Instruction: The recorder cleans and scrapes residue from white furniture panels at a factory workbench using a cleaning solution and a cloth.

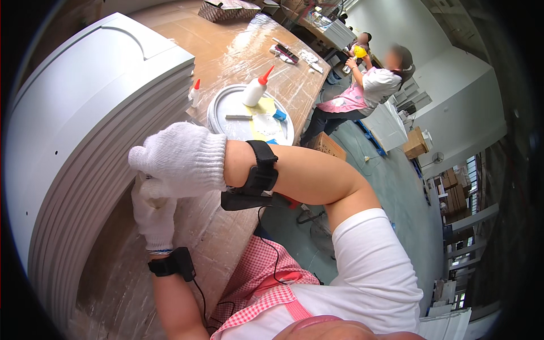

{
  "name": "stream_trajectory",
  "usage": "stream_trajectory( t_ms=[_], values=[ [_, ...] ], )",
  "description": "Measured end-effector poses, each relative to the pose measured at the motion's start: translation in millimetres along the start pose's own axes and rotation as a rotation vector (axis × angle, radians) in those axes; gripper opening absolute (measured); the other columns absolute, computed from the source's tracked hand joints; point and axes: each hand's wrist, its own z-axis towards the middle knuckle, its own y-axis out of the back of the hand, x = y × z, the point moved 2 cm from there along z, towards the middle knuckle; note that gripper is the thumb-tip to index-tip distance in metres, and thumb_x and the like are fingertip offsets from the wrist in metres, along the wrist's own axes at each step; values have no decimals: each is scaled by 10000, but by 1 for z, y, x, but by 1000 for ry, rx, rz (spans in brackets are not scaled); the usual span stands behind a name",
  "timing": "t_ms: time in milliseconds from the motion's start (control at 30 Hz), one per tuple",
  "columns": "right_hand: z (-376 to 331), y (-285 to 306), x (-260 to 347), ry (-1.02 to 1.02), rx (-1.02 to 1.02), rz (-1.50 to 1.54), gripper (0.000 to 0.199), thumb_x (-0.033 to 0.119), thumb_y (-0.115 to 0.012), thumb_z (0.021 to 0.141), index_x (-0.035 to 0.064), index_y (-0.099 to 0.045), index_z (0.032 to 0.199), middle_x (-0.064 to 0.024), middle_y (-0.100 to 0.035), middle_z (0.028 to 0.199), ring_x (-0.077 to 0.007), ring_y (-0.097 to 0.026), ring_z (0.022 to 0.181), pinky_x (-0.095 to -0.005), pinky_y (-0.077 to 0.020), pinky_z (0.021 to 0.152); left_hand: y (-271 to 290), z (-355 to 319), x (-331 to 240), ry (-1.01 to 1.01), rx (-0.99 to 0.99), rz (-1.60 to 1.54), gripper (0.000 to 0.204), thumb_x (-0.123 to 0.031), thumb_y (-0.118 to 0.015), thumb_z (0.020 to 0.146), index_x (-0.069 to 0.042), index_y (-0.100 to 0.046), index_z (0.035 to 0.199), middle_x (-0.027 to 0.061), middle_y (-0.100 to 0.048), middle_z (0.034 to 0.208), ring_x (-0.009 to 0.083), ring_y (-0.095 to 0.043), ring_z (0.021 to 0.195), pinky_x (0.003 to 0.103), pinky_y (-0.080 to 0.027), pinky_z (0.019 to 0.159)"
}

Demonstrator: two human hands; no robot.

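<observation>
Both my hands wear white knit gloves and meet beside the edge of a tall stack of white panels (pixel 113 62). My right hand (pixel 180 158) lies uppermost, its fingers curled; whatever they grip is hidden. Just below it, my left hand (pixel 154 215) presses close, with its fingertips mostly covered by the right glove. A small beige patch shows between the two hands, too unclear to name. The panels' layered edges run just left of my hands. Both wrists carry black straps with small devices and cables.
A white round tray (pixel 215 113) holds a white squeeze bottle (pixel 253 92) with a red tip, yellow paper and blue pieces. Another red-tipped bottle (pixel 195 93) stands by the panels. A phone (pixel 286 54) lies farther along the plastic-covered table (pixel 209 238). A co-worker (pixel 368 88) stands beyond it.
</observation>
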Motion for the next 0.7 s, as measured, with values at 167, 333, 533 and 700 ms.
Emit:
stream_trajectory(
  t_ms=[167, 333, 533, 700],
  values=[
    [-4, -1, 0, 126, -23, -17, 289, 244, -676, 849, -6, -686, 994, -220, -698, 893, -372, -726, 847, -466, -588, 719, 2, -2, 2, 15, 38, 4, 705, -115, -829, 784, -38, -488, 1397, 97, -590, 1302, 214, -571, 1202, 369, -449, 1047],
    [-9, 3, 7, 307, -27, -50, 222, 184, -709, 814, 34, -713, 978, -189, -692, 928, -357, -722, 892, -463, -583, 748, 5, -5, 10, 60, 50, -31, 683, -108, -842, 795, -30, -485, 1371, 106, -593, 1304, 219, -581, 1198, 371, -462, 1039],
    [-13, 3, 6, 327, -41, -41, 202, 182, -711, 799, 56, -728, 955, -176, -696, 937, -355, -718, 906, -464, -578, 760, 3, -6, 13, 49, 60, -82, 707, -103, -850, 792, -41, -476, 1389, 99, -593, 1302, 218, -582, 1190, 373, -457, 1036],
    [-12, 3, 2, 235, -38, -35, 201, 169, -694, 797, 11, -709, 921, -202, -697, 835, -379, -726, 827, -482, -579, 703, 1, -1, -6, 55, 63, -36, 729, -98, -853, 781, -38, -475, 1401, 97, -593, 1309, 214, -581, 1191, 363, -454, 1035]
  ],
)
